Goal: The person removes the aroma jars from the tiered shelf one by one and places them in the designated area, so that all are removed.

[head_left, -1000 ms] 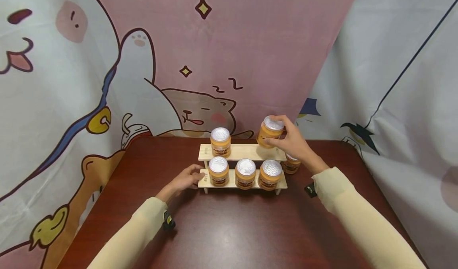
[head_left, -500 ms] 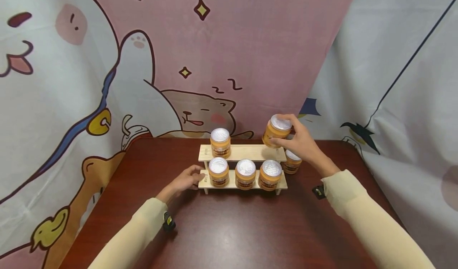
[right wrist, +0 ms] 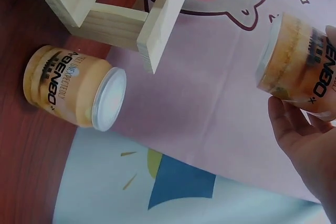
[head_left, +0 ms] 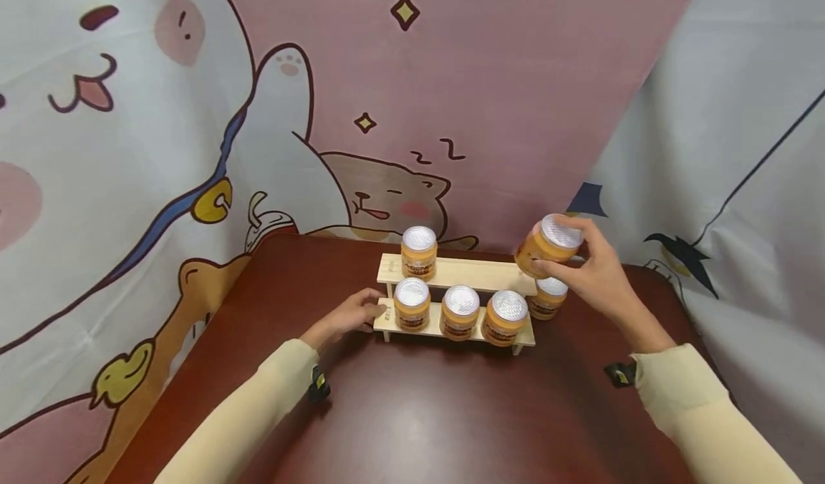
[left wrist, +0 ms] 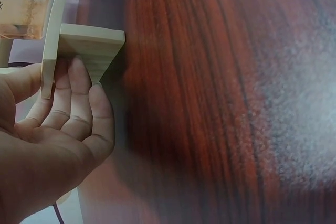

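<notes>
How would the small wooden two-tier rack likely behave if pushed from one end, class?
The wooden rack looks thin and light, so it would probably slide on the smooth table. The left hand rests against its end, perhaps steadying it. The jars on its shelves add weight, yet might topple if it jerks.

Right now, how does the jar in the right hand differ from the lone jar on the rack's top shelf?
The held jar is in the air past the rack's right end, gripped by the right hand; the top-shelf jar stands on the wooden rack untouched. The held jar is tilted; the top-shelf jar is upright. Both are orange with silvery lids and look the same size.
</notes>
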Tool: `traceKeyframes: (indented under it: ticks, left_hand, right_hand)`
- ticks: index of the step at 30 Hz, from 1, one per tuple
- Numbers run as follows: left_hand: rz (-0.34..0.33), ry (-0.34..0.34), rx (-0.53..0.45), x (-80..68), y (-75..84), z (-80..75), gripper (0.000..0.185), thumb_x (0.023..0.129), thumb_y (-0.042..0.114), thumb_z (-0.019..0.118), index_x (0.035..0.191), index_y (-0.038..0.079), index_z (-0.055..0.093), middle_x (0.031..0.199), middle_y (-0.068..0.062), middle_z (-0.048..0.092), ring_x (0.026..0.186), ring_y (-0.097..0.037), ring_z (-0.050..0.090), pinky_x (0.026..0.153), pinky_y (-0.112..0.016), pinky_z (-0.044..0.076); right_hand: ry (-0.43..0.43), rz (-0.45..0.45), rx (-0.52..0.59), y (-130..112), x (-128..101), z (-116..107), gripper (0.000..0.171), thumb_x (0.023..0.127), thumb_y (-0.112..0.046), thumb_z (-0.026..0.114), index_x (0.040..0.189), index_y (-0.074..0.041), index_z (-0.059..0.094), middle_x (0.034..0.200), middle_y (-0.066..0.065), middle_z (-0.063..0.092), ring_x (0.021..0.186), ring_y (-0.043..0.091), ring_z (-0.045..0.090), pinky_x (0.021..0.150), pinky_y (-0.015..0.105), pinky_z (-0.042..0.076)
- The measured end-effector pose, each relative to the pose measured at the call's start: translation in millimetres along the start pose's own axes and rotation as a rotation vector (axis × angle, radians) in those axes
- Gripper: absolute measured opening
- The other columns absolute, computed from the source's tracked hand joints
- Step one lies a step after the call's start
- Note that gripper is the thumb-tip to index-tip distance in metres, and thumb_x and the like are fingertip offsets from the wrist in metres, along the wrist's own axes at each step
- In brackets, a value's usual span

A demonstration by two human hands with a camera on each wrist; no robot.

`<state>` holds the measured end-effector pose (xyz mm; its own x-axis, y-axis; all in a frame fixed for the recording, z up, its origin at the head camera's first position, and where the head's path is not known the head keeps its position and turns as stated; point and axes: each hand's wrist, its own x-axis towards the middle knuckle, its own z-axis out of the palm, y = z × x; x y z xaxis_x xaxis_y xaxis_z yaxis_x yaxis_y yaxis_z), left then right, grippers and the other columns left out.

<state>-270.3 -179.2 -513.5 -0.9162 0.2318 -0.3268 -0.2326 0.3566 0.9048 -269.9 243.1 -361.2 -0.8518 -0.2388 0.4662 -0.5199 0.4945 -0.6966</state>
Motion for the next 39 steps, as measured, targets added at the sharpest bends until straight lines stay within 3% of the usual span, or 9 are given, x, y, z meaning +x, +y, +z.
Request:
traceKeyframes:
  ticks: [7,30,39]
  left_hand:
    - [0.000,0.006,0.021,1.5,9.1,3.8,0.037,0.102,0.023,0.056,0.134,0.005,0.050,0.108,-0.013,0.070,0.084,-0.017,0.068,0.074,-0.037,0.056]
    - [-0.020,0.016,0.017,-0.3,7.6,2.3,0.034,0.102,0.022,0.056,0.132,0.006,0.050,0.108,-0.012,0.070,0.085,-0.019,0.068,0.077,-0.039,0.057]
    - [-0.020,0.016,0.019,-0.8,7.4,1.5,0.035,0.103,0.022,0.056,0.132,0.006,0.050,0.110,-0.013,0.070,0.087,-0.019,0.067,0.077,-0.039,0.057]
  right_hand:
    - [0.078,-0.004,-0.010,3.6,-21.9,-19.5,0.079,0.073,0.009,0.083,0.142,-0.005,0.046,0.123,-0.017,0.050,0.090,0.001,0.056,0.072,0.007,0.045]
    - [0.129,-0.051,0.041,4.0,-44.2,-38.0,0.083,0.066,0.024,0.078,0.140,0.004,0.046,0.126,-0.009,0.051,0.094,0.001,0.059,0.075,0.006,0.047]
    - [0.134,0.003,-0.024,9.3,-57.8,-42.9,0.083,0.066,0.020,0.081,0.140,0.001,0.047,0.122,-0.016,0.051,0.088,-0.003,0.057,0.072,0.005,0.046]
